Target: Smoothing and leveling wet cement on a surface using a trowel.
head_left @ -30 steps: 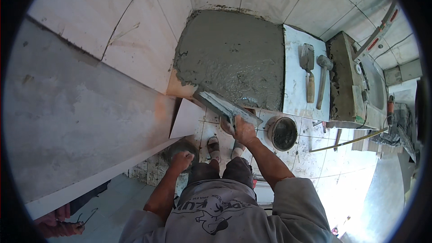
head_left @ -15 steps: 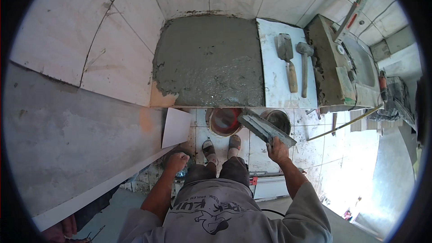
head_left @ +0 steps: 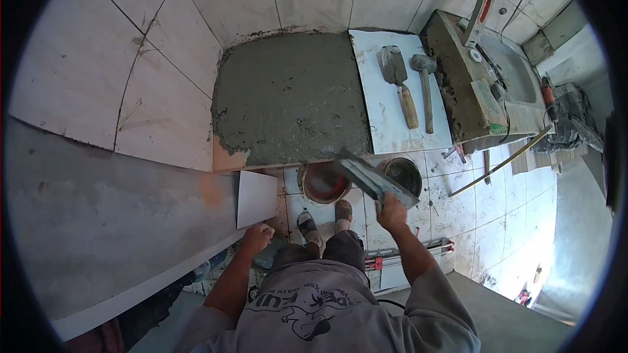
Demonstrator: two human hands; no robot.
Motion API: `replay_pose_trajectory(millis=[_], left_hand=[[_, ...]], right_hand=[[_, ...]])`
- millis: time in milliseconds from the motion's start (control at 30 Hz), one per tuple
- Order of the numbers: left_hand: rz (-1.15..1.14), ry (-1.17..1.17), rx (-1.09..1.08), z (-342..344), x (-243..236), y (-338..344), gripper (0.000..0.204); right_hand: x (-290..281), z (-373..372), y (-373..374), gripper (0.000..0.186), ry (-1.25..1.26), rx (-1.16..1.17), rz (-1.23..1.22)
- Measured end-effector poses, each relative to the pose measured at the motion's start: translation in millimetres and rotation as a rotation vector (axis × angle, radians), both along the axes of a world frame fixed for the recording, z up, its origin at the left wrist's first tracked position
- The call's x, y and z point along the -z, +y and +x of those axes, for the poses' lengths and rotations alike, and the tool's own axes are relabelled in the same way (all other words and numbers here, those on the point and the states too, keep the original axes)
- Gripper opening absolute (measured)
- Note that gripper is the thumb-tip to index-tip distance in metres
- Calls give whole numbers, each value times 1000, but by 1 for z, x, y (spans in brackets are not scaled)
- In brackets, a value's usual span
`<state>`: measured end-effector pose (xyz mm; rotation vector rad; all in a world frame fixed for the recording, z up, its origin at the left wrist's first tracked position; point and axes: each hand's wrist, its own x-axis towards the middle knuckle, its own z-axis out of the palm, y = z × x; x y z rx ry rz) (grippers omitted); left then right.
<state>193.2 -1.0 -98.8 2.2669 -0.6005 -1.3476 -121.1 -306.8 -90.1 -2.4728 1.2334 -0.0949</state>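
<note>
My right hand point(head_left: 392, 210) grips a long metal finishing trowel point(head_left: 369, 176), its blade angled up-left over two buckets point(head_left: 320, 193) point(head_left: 404, 171) below the work slab's front edge. Behind it lies a bed of wet grey mortar point(head_left: 288, 98), rough along the edges, with bare board at the front-left corner. My left hand point(head_left: 257, 235) is closed, low on the left beside an upright white tile point(head_left: 255, 199); what it holds, if anything, is hidden. A pointing trowel point(head_left: 399, 78) and a mallet point(head_left: 426, 91) rest on a white tile sheet point(head_left: 376, 131) right of the mortar.
A grey ledge point(head_left: 118, 222) runs along the left. At right are a sink point(head_left: 517, 78), a leaning spirit level point(head_left: 484, 6), a power tool point(head_left: 548, 98) and a long yellow rod point(head_left: 497, 167). A tile cutter point(head_left: 412, 255) sits on the floor beside my feet.
My view has shifted. The finishing trowel has moved off the mortar's front edge, rightward over the buckets, then slightly back left. My left hand stays closed at the lower left.
</note>
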Motion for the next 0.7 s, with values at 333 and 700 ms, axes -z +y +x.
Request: replay_pose_trajectory(millis=[333, 700], left_hand=[[16, 12, -41, -5, 15, 15, 31], [33, -11, -57, 5, -4, 26, 27]], right_hand=[[-55, -22, 13, 41, 116, 41, 208], [-45, 234, -4, 43, -684, 392, 242]])
